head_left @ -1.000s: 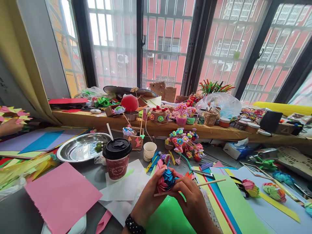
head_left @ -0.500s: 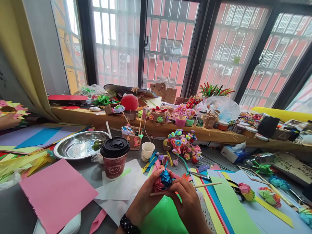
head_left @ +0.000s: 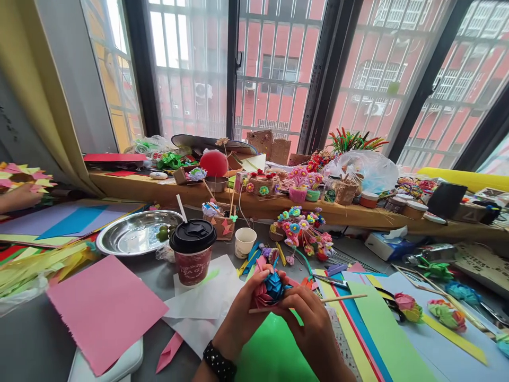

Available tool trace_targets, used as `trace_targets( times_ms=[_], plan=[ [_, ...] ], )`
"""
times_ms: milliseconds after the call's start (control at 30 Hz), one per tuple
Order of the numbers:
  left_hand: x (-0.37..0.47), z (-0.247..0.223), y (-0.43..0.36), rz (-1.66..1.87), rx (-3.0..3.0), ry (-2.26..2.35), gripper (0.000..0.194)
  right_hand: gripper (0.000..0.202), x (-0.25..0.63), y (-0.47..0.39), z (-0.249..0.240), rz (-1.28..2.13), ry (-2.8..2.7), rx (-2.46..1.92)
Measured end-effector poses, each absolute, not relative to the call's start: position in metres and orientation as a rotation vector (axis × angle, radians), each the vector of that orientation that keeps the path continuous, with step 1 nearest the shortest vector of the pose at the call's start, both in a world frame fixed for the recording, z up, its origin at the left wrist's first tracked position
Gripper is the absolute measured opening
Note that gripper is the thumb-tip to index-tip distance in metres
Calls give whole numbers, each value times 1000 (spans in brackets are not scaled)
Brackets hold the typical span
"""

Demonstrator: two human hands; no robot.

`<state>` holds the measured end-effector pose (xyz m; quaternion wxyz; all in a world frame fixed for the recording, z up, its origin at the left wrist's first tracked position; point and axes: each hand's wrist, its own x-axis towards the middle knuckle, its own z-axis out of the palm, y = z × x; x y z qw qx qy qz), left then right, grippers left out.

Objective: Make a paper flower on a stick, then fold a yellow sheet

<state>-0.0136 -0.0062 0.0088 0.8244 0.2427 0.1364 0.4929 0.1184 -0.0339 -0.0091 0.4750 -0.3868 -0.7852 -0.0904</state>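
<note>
A folded paper flower point(head_left: 273, 286) in pink and blue is held in front of me, above the desk. My left hand point(head_left: 242, 307) is closed round its left side, with the thumb up on the pink petals. At the flower's right edge, my right hand point(head_left: 308, 318) has its fingers bent and pressed together. A thin wooden stick point(head_left: 345, 298) passes through that hand, one end jutting out to the right and the other showing below the flower. My right fingertips touch the blue petals; their exact grip is partly hidden. Something green and shiny point(head_left: 274, 347) lies below my hands.
A lidded paper cup point(head_left: 193, 260) with a straw, a metal plate point(head_left: 115, 249) and a small white cup point(head_left: 245, 245) stand ahead on the left. Pink paper point(head_left: 107, 313) lies left, paper strips point(head_left: 369, 323) right. Another person's hand point(head_left: 19, 199) holds a paper wreath at far left.
The whole view has shifted slightly, so the desk things appear a little further right. Both hands keep hold of the paper flower and stick, with hardly any change in the fingers.
</note>
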Motion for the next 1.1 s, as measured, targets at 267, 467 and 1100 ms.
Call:
trace_targets(
  times_ms=[267,467,1100],
  plan=[
    [-13,6,-4,1092,400,358,11,7,114,-39,-2,-182,-1873,-915],
    [-14,13,-1,1136,333,416,8,14,128,-40,5,-267,-1770,-976],
    [-13,5,-4,1030,636,221,56,13,136,-31,-3,-77,-1769,-1094]
  ],
)
